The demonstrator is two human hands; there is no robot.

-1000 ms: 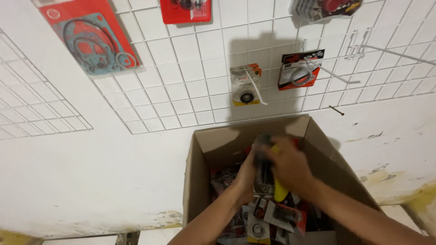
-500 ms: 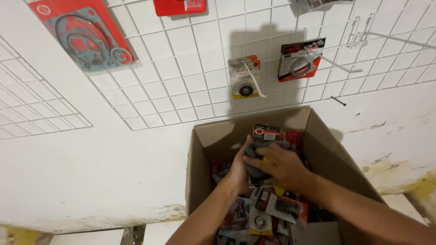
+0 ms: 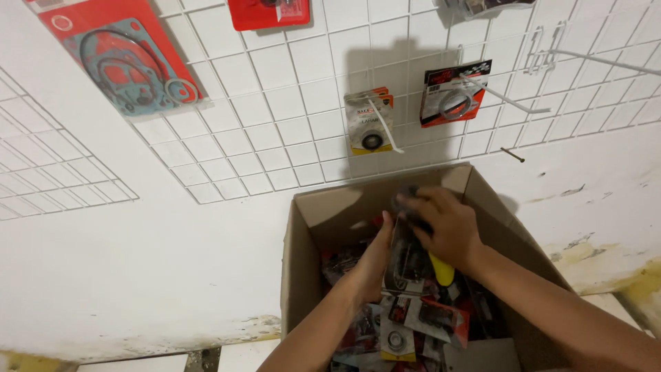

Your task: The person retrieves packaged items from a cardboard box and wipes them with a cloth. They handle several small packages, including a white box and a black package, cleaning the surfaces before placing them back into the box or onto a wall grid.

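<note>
Both my hands are inside the cardboard box (image 3: 303,275): left hand (image 3: 377,256) and right hand (image 3: 444,227) clamped on a clear blister packet (image 3: 407,258). Two packets hang on the wall grid (image 3: 275,138); most remain boxed.

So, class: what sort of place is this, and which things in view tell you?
Probably a small spare-parts shop or stockroom. A white wire grid panel carries carded gasket sets and seal packs on hooks, and both hands dig in a cardboard box of packaged parts.
</note>
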